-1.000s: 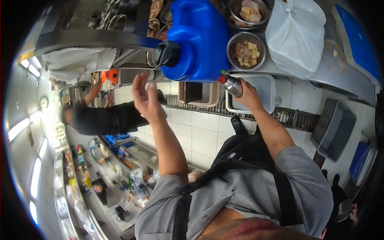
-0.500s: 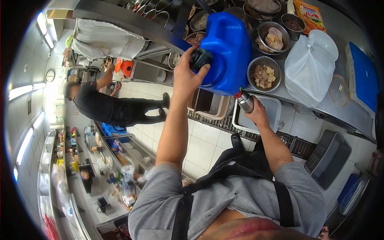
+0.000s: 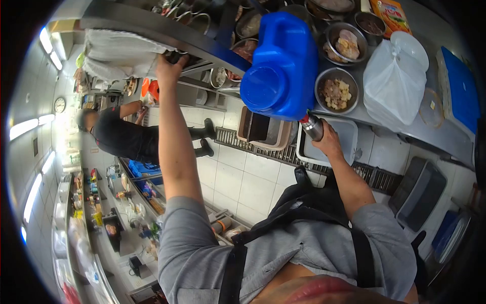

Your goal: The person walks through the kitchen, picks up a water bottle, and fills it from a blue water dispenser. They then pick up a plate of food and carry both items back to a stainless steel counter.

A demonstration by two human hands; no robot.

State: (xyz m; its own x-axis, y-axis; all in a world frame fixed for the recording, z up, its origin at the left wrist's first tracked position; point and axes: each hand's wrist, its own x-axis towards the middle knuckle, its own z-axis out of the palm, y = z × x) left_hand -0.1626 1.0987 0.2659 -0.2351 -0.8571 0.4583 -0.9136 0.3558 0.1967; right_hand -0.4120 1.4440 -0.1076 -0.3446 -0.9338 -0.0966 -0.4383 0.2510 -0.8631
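Note:
My right hand (image 3: 329,142) is wrapped round a steel bottle (image 3: 313,127) with a red top, which points up against the lower edge of a big blue plastic jug (image 3: 299,66). The jug lies tilted at the edge of the steel counter, its round blue cap (image 3: 264,87) towards me. Stretched far out to the left, my left hand (image 3: 169,68) has its fingers closed on a small black object (image 3: 175,57), beside a pale cloth (image 3: 119,53) that hangs from the shelf rail. Part of the black object is hidden by the fingers.
Steel bowls of raw meat (image 3: 336,93) stand beside the jug, then a tied white plastic bag (image 3: 392,83) and a blue-lidded box (image 3: 459,86). Tubs (image 3: 304,152) sit below the counter over a floor drain (image 3: 233,139). A person in black (image 3: 126,131) works at the far left.
My left hand has moved away from the jug's cap, left to the cloth and rail, with the black object. The right hand and bottle have hardly moved.

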